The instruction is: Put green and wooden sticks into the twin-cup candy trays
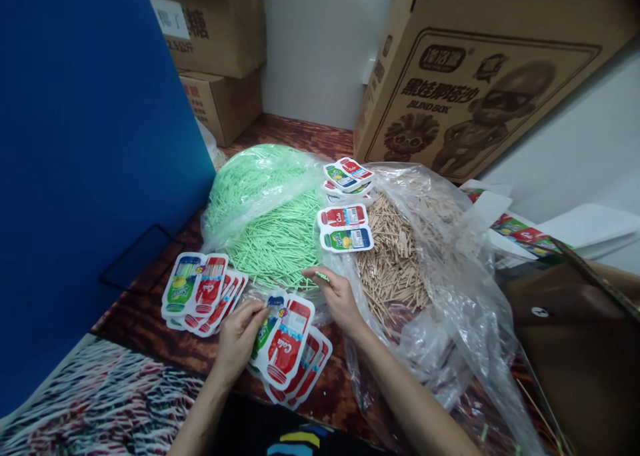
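Observation:
My left hand [239,336] pinches the left edge of a bottle-shaped green-and-red packet [290,339], which lies on a fanned stack of similar packets [313,369]. Between the closed fingers of my right hand [340,299] are a few short green sticks [321,277]. That hand is at the near edge of a large heap of light green sticks [277,236] in a clear plastic bag. To the left lies another stack of packets [203,289], the top one showing sticks through its window.
A second clear bag holds brown sticks [390,256]. More packets [345,228] rest between the two bags. Large cardboard boxes stand behind, one printed [450,89]. A blue panel [90,143] borders the left, and an open carton [575,329] is at right.

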A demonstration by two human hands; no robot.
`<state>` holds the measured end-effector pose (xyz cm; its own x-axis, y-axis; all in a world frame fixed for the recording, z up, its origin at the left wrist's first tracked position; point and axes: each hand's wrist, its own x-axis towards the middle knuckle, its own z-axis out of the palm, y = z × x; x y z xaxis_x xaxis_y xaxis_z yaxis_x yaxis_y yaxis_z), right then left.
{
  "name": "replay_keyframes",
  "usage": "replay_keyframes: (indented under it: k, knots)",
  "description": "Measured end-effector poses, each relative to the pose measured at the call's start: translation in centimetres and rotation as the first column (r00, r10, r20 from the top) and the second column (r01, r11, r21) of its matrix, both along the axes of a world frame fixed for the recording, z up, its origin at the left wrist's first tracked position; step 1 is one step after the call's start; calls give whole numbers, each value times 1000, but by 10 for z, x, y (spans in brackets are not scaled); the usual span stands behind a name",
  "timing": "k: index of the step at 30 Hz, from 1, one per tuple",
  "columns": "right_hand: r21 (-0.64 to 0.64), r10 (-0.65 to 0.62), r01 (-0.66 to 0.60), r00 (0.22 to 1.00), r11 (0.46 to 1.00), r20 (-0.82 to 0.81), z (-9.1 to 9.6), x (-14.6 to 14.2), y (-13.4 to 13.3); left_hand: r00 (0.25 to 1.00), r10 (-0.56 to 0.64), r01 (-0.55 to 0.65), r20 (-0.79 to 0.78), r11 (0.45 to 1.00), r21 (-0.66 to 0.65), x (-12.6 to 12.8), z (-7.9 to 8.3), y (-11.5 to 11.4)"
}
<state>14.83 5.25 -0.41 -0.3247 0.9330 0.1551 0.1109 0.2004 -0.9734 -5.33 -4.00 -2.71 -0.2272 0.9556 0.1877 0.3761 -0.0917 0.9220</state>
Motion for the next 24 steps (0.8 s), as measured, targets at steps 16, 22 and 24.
replay_keyframes:
  k: [16, 22, 24]
  knots:
    - [-15, -6, 5, 1000, 1000, -29, 6, 7, -18, 989, 119, -107, 89, 987, -123, 5, -7, 0]
    - [-21, -23, 22, 999, 1000, -43, 6, 11, -20, 983, 127, -104, 135, 981, -163, 6, -13, -2]
    - [-23, -23, 22, 998, 1000, -50, 5, 12, -20, 980, 129, -101, 155, 979, -174, 7, -13, -3]
